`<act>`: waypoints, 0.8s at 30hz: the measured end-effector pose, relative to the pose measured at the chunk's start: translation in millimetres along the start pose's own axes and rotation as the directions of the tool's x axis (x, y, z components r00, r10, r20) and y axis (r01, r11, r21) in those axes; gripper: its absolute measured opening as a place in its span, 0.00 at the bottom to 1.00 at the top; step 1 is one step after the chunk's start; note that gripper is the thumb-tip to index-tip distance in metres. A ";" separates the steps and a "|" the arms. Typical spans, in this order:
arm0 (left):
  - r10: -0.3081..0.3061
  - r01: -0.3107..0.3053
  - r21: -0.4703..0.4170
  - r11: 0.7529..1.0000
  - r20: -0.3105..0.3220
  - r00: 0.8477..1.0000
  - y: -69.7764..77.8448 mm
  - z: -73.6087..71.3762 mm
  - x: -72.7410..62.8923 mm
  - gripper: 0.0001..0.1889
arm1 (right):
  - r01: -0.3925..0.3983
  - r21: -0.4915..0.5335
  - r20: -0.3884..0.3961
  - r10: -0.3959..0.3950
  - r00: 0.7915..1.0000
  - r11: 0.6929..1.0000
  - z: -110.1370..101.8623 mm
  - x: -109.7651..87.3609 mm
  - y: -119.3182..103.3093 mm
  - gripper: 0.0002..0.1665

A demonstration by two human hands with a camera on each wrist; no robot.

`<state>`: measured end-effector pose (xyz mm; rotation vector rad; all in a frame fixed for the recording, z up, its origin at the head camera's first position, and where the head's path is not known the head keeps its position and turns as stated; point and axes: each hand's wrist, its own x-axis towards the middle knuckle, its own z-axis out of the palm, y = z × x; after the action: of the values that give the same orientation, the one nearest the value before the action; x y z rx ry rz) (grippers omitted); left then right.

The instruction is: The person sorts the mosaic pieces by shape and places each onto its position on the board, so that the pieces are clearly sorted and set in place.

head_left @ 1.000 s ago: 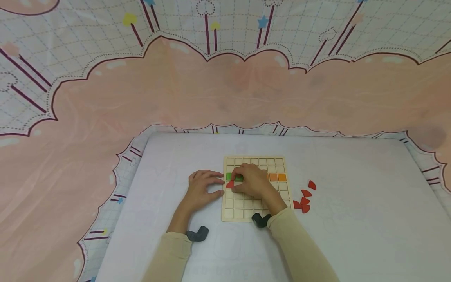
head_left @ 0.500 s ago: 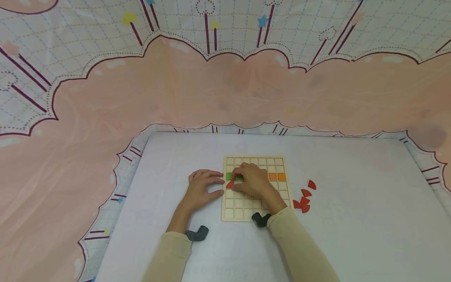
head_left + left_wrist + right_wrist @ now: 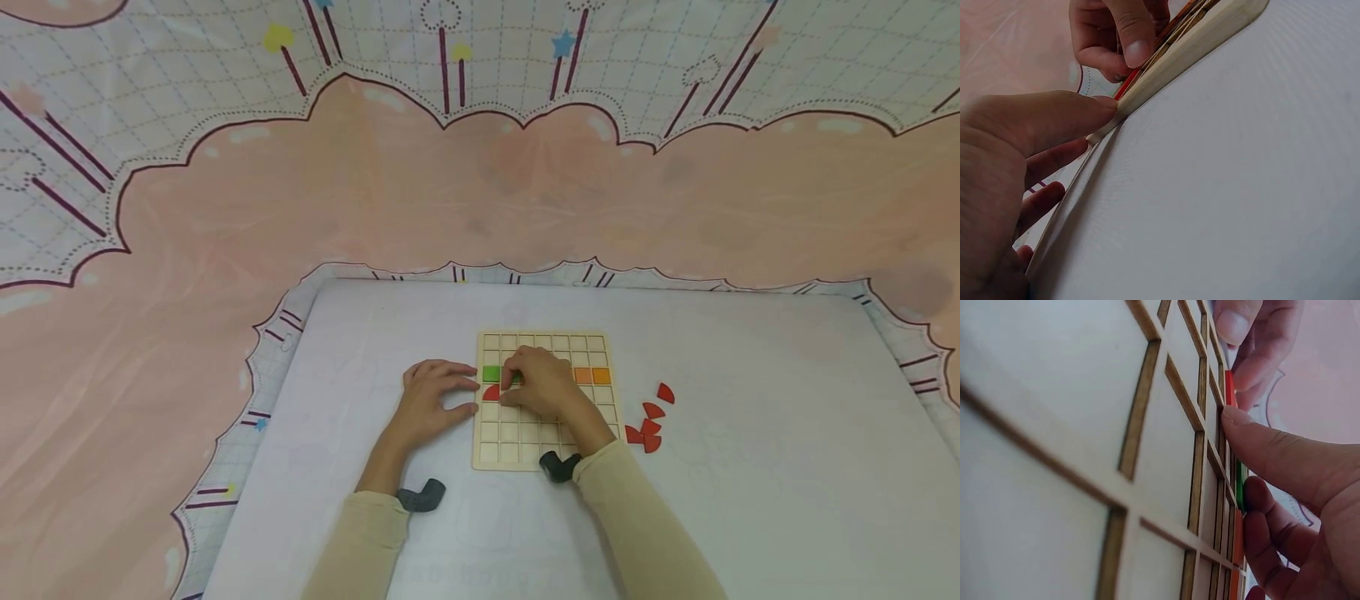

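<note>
A pale wooden grid board (image 3: 528, 454) lies on the white table. My left hand (image 3: 435, 398) is at its left edge, fingers spread and fingertips right at the rim; the left wrist view shows the thumb (image 3: 1085, 115) against that rim. A red quarter-round piece (image 3: 491, 392) sits in a left-column cell, below a green square (image 3: 491, 374). Just right of it, my right hand (image 3: 542, 382) rests over the board, thumb and fingers apart. In the right wrist view its thumb tip touches the grid beside the red piece (image 3: 1230, 387). This hand hides several middle cells.
Several loose red quarter-round pieces (image 3: 651, 427) lie right of the board. Two orange squares (image 3: 592, 376) fill cells at the right end of the green row. Dark bands (image 3: 422, 496) circle both wrists. A patterned pink cloth (image 3: 480, 192) hangs behind the table.
My right hand has shifted slightly right, uncovering more of the red piece and the green square. The left hand stays at the board's edge.
</note>
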<state>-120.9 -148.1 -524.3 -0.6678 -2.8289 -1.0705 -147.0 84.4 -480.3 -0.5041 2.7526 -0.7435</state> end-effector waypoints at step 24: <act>-0.017 0.017 0.014 1.000 0.006 1.000 2.4 0.0 0.7 0.13 | 0.082 0.296 -0.156 -0.036 0.987 0.952 -46.9 -39.2 58.9 0.08</act>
<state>-120.6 -146.3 -522.7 -0.6484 -2.8500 -1.0518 -141.8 167.8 -466.1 -0.4841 2.6917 -1.2389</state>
